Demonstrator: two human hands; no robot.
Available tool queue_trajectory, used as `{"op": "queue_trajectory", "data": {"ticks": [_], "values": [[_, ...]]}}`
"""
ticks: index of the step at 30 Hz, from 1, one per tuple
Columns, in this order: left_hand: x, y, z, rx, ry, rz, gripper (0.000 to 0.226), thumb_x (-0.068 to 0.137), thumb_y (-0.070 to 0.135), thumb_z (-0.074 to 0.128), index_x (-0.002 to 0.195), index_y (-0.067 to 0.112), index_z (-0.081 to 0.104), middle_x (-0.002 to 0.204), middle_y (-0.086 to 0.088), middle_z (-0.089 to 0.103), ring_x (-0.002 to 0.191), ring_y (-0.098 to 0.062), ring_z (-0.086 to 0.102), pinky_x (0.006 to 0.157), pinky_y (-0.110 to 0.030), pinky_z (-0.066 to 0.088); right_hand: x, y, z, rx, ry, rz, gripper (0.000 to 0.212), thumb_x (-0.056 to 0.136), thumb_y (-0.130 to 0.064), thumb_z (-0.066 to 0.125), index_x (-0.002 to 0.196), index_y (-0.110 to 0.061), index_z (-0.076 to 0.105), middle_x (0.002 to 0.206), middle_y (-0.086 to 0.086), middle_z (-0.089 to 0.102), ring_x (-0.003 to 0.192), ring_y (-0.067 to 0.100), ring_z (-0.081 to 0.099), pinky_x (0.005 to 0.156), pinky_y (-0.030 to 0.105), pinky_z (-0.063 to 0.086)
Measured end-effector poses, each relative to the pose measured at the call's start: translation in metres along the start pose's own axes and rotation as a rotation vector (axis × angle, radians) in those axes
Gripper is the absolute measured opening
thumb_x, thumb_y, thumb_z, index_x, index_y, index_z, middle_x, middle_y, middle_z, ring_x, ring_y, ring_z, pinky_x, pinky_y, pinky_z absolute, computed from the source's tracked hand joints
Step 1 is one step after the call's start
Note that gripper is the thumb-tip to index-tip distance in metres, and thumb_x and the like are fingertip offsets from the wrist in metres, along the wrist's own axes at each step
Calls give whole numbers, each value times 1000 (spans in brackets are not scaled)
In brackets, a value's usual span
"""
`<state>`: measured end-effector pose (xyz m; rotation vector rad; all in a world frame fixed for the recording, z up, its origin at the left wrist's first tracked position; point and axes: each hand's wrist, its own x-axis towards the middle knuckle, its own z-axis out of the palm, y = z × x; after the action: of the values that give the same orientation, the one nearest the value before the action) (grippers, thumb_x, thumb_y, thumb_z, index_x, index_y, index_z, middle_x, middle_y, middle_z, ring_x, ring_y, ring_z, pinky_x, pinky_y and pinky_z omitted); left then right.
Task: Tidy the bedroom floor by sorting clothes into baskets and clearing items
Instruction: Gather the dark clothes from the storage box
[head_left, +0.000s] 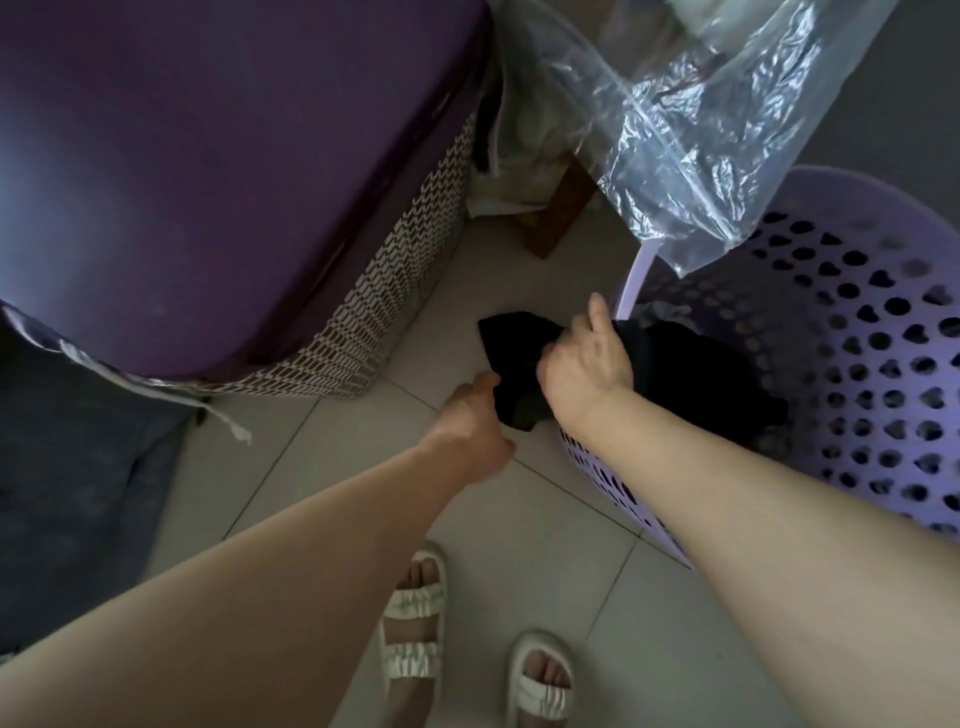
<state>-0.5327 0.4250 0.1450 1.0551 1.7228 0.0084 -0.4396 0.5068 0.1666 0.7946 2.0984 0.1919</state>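
A: Head cam — black garment (519, 358) is over the lilac basket's (883, 364) rim, part inside, part hanging outside.
B: Hands?
A: Right hand (584, 364) curled round the cloth up top. Left hand (475, 421) pinches its lower edge, fingers hidden behind fabric.
B: Surroundings?
A: Purple bed (208, 182) at left, clear plastic bag (701, 130) above the basket, tile floor (519, 519).

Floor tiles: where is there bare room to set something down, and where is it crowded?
Bare tile lies between the bed and the lilac basket, and by the slippered feet. Crowded at the basket rim: both hands grip a black garment under a hanging plastic bag.
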Motion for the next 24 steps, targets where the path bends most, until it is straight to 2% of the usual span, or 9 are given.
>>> {"op": "queue_trajectory", "data": {"ticks": [2,4,7,10,13,15,17,20,24], "values": [[1,5,-2,24,21,1,82,84,21,67,148,20,16,143,-10,38,127,-23,44,99,-27,38,-9,3,-5,150,71,-25,32,90,-19,45,118,-19,60,115,5,59,120,30,41,113,49,7],[1,15,-5,56,66,30,79,83,22,67,147,19,20,136,-13,45,118,-27,51,91,-28,42,-22,6,-11,309,192,-24,32,86,-14,46,113,-17,62,112,7,59,117,30,41,113,50,9],[-2,31,-6,31,133,111,61,82,21,65,136,15,37,123,-14,56,107,-29,57,84,-26,45,-47,18,-15,533,352,-29,31,79,-11,46,106,-13,60,109,6,57,112,28,42,112,42,11],[-13,45,-5,58,197,53,37,85,21,60,119,17,48,114,-13,60,102,-31,59,78,-28,44,-72,43,-15,680,412,-17,26,78,-10,47,101,-13,55,107,5,58,108,26,44,96,34,28],[-32,66,-7,70,282,-41,19,85,22,57,99,19,45,96,-9,59,89,-31,57,71,-36,45,-97,70,-10,773,448,46,24,78,-3,49,98,-14,51,103,4,57,104,24,43,84,33,34],[-50,85,-9,59,386,-57,21,84,21,55,91,22,35,76,-2,48,77,-28,49,65,-35,40,-117,87,-5,807,464,113,24,78,0,49,98,-15,48,102,3,55,103,24,43,77,31,34],[-70,111,-9,31,500,-29,23,81,17,54,91,22,34,65,4,38,72,-28,45,64,-34,38,-140,106,1,844,478,198,27,79,3,47,100,-15,45,102,2,55,102,23,45,69,30,33],[-101,158,-7,-89,612,64,30,74,10,53,98,26,43,69,3,46,70,-28,46,63,-32,36,-178,138,12,905,508,301,38,80,8,43,109,-17,43,107,1,54,99,24,48,63,32,34],[-139,228,2,-336,579,279,39,72,4,51,102,28,51,79,5,53,80,-25,53,68,-30,42,-224,186,29,1072,515,444,35,89,2,44,119,-15,45,106,9,56,77,25,52,52,35,37]]}}
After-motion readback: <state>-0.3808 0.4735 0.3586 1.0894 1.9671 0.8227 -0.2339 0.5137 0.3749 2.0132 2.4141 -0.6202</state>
